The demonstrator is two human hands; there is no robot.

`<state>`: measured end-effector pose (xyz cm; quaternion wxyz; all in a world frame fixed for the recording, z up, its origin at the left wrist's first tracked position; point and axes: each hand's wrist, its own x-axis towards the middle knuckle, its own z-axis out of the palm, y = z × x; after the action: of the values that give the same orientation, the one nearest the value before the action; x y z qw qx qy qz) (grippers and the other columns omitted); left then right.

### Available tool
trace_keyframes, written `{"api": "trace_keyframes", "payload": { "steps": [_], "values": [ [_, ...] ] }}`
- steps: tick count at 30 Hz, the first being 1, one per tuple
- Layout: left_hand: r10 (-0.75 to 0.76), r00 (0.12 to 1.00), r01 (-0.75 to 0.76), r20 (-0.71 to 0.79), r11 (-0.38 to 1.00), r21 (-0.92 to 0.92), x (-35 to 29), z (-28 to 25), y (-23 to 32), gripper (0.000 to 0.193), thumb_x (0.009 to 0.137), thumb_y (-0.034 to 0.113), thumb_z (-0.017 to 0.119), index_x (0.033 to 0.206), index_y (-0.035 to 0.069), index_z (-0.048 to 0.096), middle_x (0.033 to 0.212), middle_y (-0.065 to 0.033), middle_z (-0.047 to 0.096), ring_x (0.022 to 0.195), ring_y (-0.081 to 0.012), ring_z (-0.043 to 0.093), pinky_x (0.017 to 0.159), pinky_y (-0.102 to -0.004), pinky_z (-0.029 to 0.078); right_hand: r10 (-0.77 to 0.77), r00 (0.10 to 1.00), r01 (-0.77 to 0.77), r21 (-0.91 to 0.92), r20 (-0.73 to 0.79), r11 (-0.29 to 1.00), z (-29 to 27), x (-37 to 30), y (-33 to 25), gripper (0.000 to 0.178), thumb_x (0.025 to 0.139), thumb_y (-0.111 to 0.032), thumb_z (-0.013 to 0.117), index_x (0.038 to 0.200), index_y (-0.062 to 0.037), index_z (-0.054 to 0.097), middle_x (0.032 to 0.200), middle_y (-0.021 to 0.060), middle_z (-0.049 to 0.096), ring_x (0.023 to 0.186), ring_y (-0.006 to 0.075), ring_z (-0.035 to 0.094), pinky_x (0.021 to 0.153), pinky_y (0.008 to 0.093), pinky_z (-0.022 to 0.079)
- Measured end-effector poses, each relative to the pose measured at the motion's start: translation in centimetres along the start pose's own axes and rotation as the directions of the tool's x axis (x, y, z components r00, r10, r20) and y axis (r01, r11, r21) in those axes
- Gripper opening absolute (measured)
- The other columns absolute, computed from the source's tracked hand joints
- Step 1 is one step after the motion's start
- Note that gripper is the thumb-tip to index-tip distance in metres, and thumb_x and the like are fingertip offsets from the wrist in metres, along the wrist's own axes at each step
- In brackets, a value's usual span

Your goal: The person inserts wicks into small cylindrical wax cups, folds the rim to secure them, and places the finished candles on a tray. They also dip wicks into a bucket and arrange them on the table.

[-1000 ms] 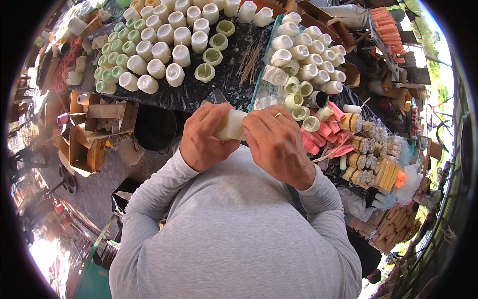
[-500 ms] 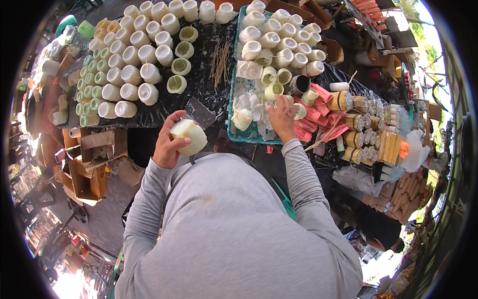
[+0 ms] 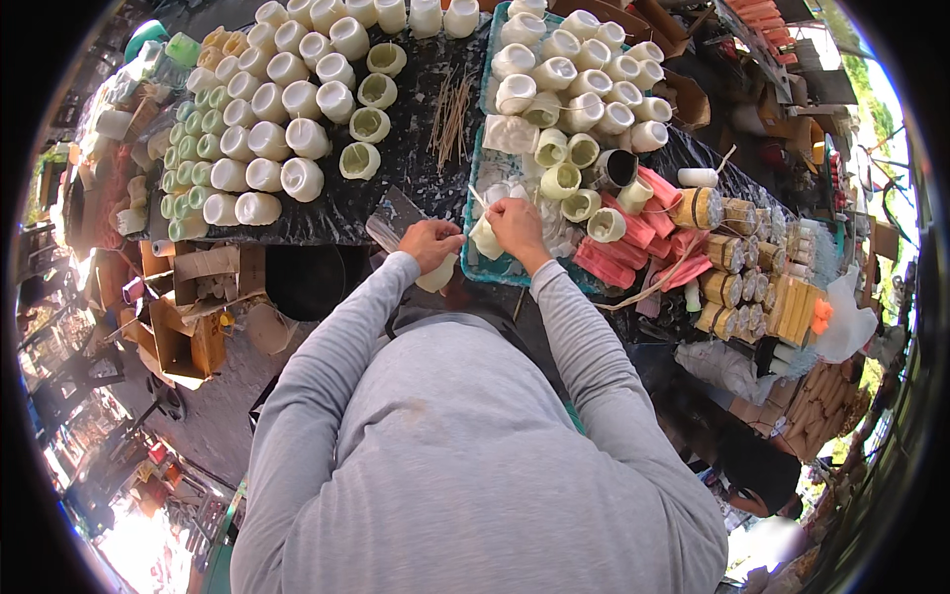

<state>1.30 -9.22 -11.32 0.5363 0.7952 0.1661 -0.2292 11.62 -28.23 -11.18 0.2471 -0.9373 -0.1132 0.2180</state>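
Observation:
My left hand [image 3: 432, 245] is wrapped round a pale wax candle [image 3: 435, 276], mostly hidden below the fingers, at the tray's near left corner. My right hand [image 3: 516, 231] is closed over the near left part of the teal tray [image 3: 473, 168]. A thin pale strip [image 3: 478, 197] sticks out from its fingertips. Just under those fingertips lies a crumpled whitish wax piece [image 3: 485, 239]. Hollow greenish wax cups [image 3: 560, 181] stand to the right of this hand, beside a black cup [image 3: 618, 168].
Rows of white wax candles [image 3: 267, 139] cover the left of the black-sheeted table, with small green ones [image 3: 188, 148] at their left. Thin sticks [image 3: 452, 114] lie mid-table. Pink wax pieces [image 3: 633, 238] and tied yellowish bundles [image 3: 717, 252] sit at right. Cardboard boxes [image 3: 183, 337] stand below left.
My left hand has moved right with the candle, up to the tray. My right hand has shifted left from the hollow cups, and a thin pale strip now shows at its fingertips.

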Motion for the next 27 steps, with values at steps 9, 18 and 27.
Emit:
{"api": "trace_keyframes", "payload": {
  "steps": [9,18,27],
  "values": [
    [0.21,0.974,-0.163,0.08,0.908,-0.386,1.6,1.1,6.4,0.03,0.1,0.024,0.074,0.118,0.0,0.075,0.096,-0.0046,0.076,0.085,-0.0097,0.067,0.076,-0.0288,0.056,-0.04,0.983,-0.126,0.81,0.181,0.572,-8.3,-3.5,-1.8,0.016,0.095,-0.008,0.076,0.105,0.0042,0.073,0.09,0.0041,0.074,0.077,0.0098,0.065,0.072,0.0233,0.051],
    [0.404,0.913,-0.403,0.059,0.915,-0.019,-3.1,-2.0,12.7,0.022,0.09,0.021,0.074,0.1,0.001,0.077,0.087,-0.0158,0.077,0.075,-0.0283,0.073,0.073,-0.0382,0.057,-0.234,0.94,-0.132,0.896,0.249,0.423,-10.7,-4.4,-2.2,0.02,0.1,-0.017,0.074,0.11,-0.0005,0.07,0.093,-0.0002,0.07,0.085,0.0077,0.061,0.078,0.0227,0.049],
    [0.237,0.968,-0.228,0.087,0.968,-0.106,-3.9,-2.0,11.8,0.021,0.096,0.014,0.072,0.107,-0.003,0.076,0.09,-0.0106,0.078,0.08,-0.0121,0.068,0.074,-0.0307,0.056,-0.286,0.908,-0.175,0.897,0.306,0.406,-10.7,-4.7,-1.8,0.018,0.1,-0.01,0.07,0.114,0.0005,0.066,0.099,0.0029,0.07,0.092,0.0097,0.065,0.087,0.0253,0.053]
  ]
}}
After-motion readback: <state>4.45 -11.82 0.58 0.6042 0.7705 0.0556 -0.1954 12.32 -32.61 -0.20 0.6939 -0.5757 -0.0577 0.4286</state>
